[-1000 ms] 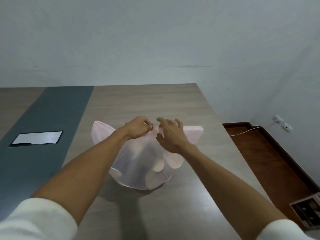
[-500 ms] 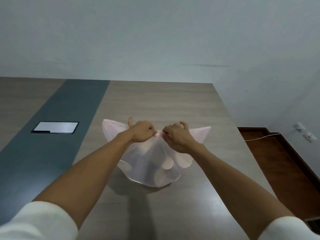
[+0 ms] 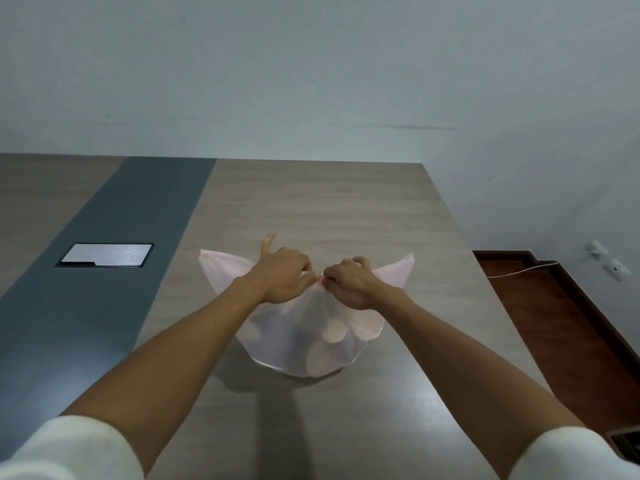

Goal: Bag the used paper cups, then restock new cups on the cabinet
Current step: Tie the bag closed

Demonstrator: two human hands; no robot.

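From the head camera, a thin pinkish plastic bag (image 3: 304, 344) sat on the wood-grain desk (image 3: 311, 202), slightly right of the middle and close to the person. Round pale shapes of paper cups (image 3: 334, 336) showed through its translucent side; how many there were could not be told. Both hands met at the gathered top of the bag. The left hand (image 3: 282, 277) was curled, its fingers pinching the bunched plastic, with the thumb sticking up. The right hand (image 3: 349, 282) was curled too, knuckles up, pinching the same bunch from the other side, so the two hands nearly touched. Two loose flaps of the bag stood out sideways, one to the left behind the left wrist and one to the right past the right hand. White sleeves (image 3: 65, 452) were pushed up both forearms. A dark grey stripe (image 3: 104, 289) ran along the desk to the left, holding a silver rectangular plate (image 3: 105, 254). Right of the desk lay a reddish wooden floor (image 3: 554, 323) with a white cable (image 3: 519, 270) near the wall.
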